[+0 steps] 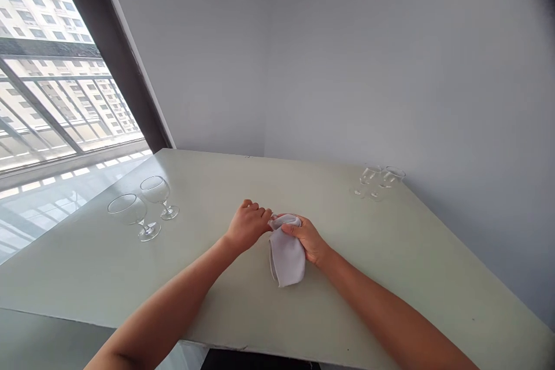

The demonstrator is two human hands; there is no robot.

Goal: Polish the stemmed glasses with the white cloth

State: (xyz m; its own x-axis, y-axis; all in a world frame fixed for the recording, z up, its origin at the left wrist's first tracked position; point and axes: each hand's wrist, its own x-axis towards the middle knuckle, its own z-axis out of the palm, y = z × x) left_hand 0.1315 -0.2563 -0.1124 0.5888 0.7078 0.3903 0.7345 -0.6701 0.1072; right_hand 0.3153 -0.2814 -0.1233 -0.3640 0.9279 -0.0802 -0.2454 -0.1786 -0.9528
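Near the middle of the table, my right hand (307, 238) is closed on a light grey cloth (288, 257), which hangs down below the fingers. Part of a clear glass (272, 222) shows at the cloth's left upper edge, mostly hidden by the cloth and fingers. My left hand (250, 225) is closed at that edge, its fingers curled around the glass's end; the exact grip is partly hidden.
Two clear stemmed glasses (125, 208) (155, 189) stand upright on the left of the pale table (208, 179). Several clear glasses (392, 173) stand close together at the back right, near the wall. A window is at the left.
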